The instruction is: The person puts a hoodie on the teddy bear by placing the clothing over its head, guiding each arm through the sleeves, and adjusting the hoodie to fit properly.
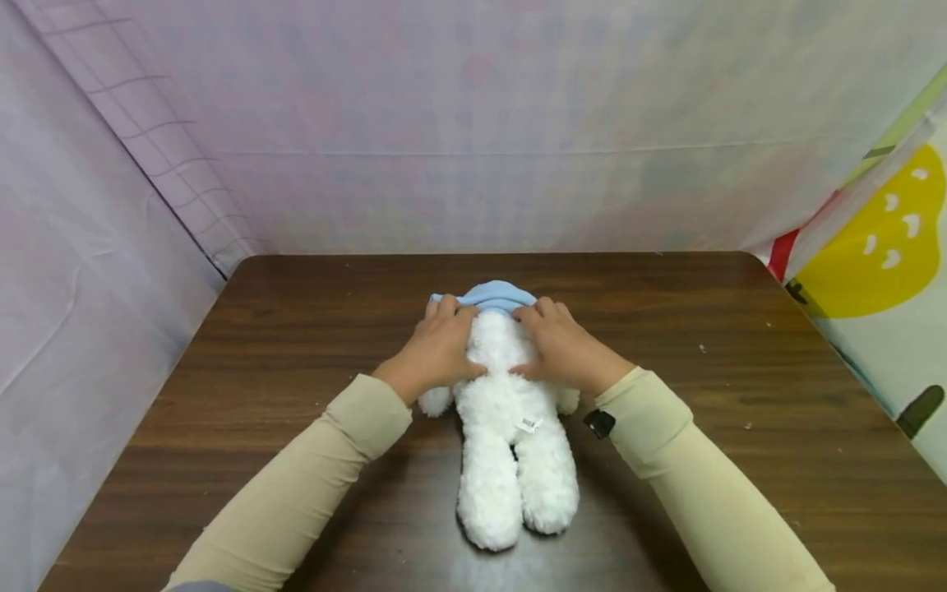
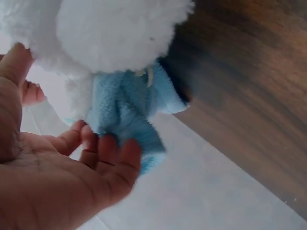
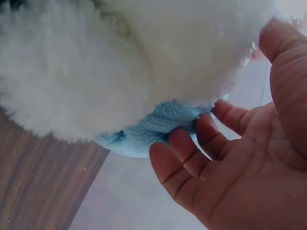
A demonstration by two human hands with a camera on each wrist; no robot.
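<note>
A fluffy white plush toy (image 1: 510,411) lies on the table with its legs towards me and a small white label on its body. Light-blue fleece clothing (image 1: 496,294) covers its far end, bunched in folds; a short cream cord shows on the fleece (image 2: 127,103) in the left wrist view. My left hand (image 1: 441,345) grips one side, fingers curled at the fleece edge and thumb on the white fur. On the other side my right hand (image 1: 558,349) holds likewise, its fingertips against the fleece (image 3: 163,124) in the right wrist view. The toy's underside is hidden.
The dark brown wooden table (image 1: 296,329) has rounded far corners. Pale curtains (image 1: 473,123) hang behind it and to the left. A patterned cloth with a yellow shape (image 1: 873,238) is at the right. Beside the right cuff shows a small black object (image 1: 599,423).
</note>
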